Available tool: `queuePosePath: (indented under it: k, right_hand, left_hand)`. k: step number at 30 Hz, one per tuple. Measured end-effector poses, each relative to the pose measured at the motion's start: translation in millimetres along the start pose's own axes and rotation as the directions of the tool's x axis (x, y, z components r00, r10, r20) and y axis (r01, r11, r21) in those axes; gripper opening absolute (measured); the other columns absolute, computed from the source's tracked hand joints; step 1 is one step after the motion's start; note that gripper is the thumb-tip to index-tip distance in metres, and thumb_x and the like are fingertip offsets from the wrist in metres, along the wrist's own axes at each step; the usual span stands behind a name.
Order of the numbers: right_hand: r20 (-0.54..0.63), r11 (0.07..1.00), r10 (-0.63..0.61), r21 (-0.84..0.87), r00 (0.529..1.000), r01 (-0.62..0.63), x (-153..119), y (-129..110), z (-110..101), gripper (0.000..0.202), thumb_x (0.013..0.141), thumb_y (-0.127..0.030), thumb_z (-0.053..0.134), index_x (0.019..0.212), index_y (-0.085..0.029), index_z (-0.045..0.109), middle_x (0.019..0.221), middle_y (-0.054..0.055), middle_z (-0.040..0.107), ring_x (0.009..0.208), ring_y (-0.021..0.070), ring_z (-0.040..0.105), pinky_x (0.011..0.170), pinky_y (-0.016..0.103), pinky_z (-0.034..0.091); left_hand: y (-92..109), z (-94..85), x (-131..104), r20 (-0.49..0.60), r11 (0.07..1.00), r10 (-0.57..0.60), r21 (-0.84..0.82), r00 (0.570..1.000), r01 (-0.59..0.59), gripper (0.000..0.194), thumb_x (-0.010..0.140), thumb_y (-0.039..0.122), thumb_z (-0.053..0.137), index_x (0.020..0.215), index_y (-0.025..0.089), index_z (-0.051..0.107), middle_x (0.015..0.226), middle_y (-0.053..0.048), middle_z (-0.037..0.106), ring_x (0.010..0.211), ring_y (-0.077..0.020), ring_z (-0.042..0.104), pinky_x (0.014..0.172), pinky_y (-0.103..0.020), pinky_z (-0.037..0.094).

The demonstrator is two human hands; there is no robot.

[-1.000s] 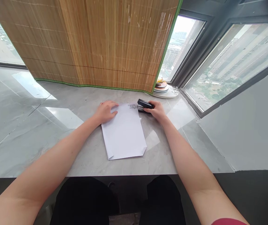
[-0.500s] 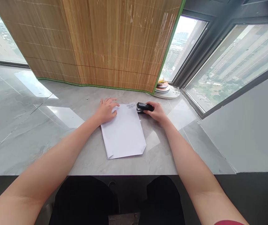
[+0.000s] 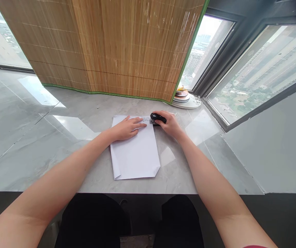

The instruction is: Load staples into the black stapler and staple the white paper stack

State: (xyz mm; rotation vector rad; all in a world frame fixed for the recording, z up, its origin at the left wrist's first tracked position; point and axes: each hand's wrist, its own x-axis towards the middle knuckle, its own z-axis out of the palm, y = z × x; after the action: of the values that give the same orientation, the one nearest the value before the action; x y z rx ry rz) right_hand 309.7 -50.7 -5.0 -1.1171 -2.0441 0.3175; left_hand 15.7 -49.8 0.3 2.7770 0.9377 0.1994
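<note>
White paper sheets (image 3: 136,156) lie on the grey marble-look counter, with a folded left edge and folded lower corners. Small printed or scribbled dark marks show near their upper right corner. My left hand (image 3: 128,128) rests flat on the upper part of the paper, fingers stretched to the right. Wrapped in my right hand (image 3: 170,123) is a black stapler (image 3: 158,117), its jaw end at the paper's upper right corner. Whether the paper's edge sits between the jaws is too small to tell.
A bamboo blind (image 3: 116,48) with green edging hangs down to the counter (image 3: 67,165) behind the paper. A stack of plates (image 3: 185,100) stands at the back right, by the window frame (image 3: 215,113). A white wall (image 3: 274,148) rises on the right.
My left hand has slid right across the paper and its fingers now lie flatter. The paper has turned slightly. My right hand has shifted its grip on the stapler, now more over its top.
</note>
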Motion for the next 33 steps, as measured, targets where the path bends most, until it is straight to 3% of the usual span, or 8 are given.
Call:
queuePosePath:
  k: [4, 7, 13, 19, 22, 27, 33]
  right_hand:
    - [0.003, 0.999, 0.012, -0.041, 1.000, -0.012, 0, -7, 3, 0.035, 0.095, -0.029, 0.067, 0.130, -0.028, 0.075, 0.117, 0.007, 0.078, 0.113, 0.0330, 0.069, 0.105, 0.052, 0.051]
    - [-0.003, 0.999, 0.005, -0.034, 1.000, -0.005, 1, -10, 5, 0.032, 0.100, -0.034, 0.064, 0.129, -0.028, 0.075, 0.116, 0.007, 0.078, 0.112, 0.0320, 0.069, 0.103, 0.050, 0.052]
    - [-0.029, 0.999, 0.023, -0.034, 0.999, -0.024, 2, -9, 8, 0.032, 0.099, -0.030, 0.061, 0.126, -0.028, 0.077, 0.112, 0.007, 0.078, 0.110, 0.0316, 0.069, 0.101, 0.048, 0.052]
    - [-0.023, 0.999, 0.036, -0.033, 0.999, -0.037, 3, -10, 8, 0.032, 0.098, -0.030, 0.061, 0.126, -0.027, 0.078, 0.113, 0.008, 0.078, 0.111, 0.0318, 0.069, 0.101, 0.049, 0.051]
    - [-0.021, 0.999, 0.039, -0.032, 0.999, -0.039, 3, -10, 7, 0.032, 0.098, -0.030, 0.061, 0.125, -0.027, 0.078, 0.113, 0.008, 0.078, 0.109, 0.0316, 0.068, 0.100, 0.048, 0.051]
    - [-0.014, 0.999, 0.033, -0.031, 0.999, -0.033, 3, -11, 6, 0.031, 0.098, -0.031, 0.061, 0.123, -0.026, 0.078, 0.106, 0.008, 0.077, 0.103, 0.0307, 0.067, 0.097, 0.046, 0.050]
    - [-0.009, 0.998, 0.040, -0.038, 0.999, -0.041, 4, -12, 6, 0.031, 0.098, -0.032, 0.061, 0.123, -0.027, 0.079, 0.106, 0.008, 0.077, 0.103, 0.0305, 0.067, 0.096, 0.046, 0.051]
  left_hand:
    - [7, -2.3, -1, -0.022, 1.000, 0.030, -0.007, 0.999, -0.030, 0.053, 0.110, 0.034, 0.040, 0.161, 0.036, 0.054, 0.173, -0.009, 0.044, 0.156, -0.0295, 0.045, 0.132, -0.062, 0.021]
    - [9, -1.9, -1, -0.013, 0.999, 0.035, -0.005, 0.999, -0.035, 0.053, 0.110, 0.035, 0.041, 0.162, 0.038, 0.053, 0.175, -0.008, 0.039, 0.158, -0.0314, 0.041, 0.131, -0.066, 0.019]
    - [10, -4.4, -2, -0.003, 0.998, -0.066, -0.012, 0.998, 0.066, 0.062, 0.108, 0.039, 0.046, 0.169, 0.038, 0.042, 0.177, -0.010, 0.035, 0.163, -0.0349, 0.032, 0.131, -0.070, 0.014]
    - [16, -6.9, -2, 0.066, 0.998, 0.039, -0.057, 0.997, -0.035, 0.060, 0.109, 0.042, 0.043, 0.169, 0.040, 0.042, 0.181, -0.005, 0.027, 0.165, -0.0326, 0.028, 0.133, -0.068, 0.004]
    - [16, -5.8, -2, 0.041, 0.998, 0.027, -0.053, 0.999, -0.025, 0.058, 0.109, 0.043, 0.043, 0.167, 0.039, 0.046, 0.180, -0.005, 0.031, 0.164, -0.0324, 0.030, 0.133, -0.069, 0.006]
    - [11, -4.3, -2, -0.109, 0.998, -0.053, -0.024, 0.993, 0.050, 0.050, 0.106, 0.044, 0.051, 0.154, 0.034, 0.063, 0.164, -0.011, 0.052, 0.153, -0.0346, 0.045, 0.130, -0.068, 0.021]
    - [8, -2.6, -2, -0.104, 0.998, -0.002, -0.056, 0.995, -0.004, 0.044, 0.105, 0.043, 0.054, 0.144, 0.035, 0.072, 0.157, -0.010, 0.060, 0.146, -0.0347, 0.052, 0.127, -0.064, 0.030]
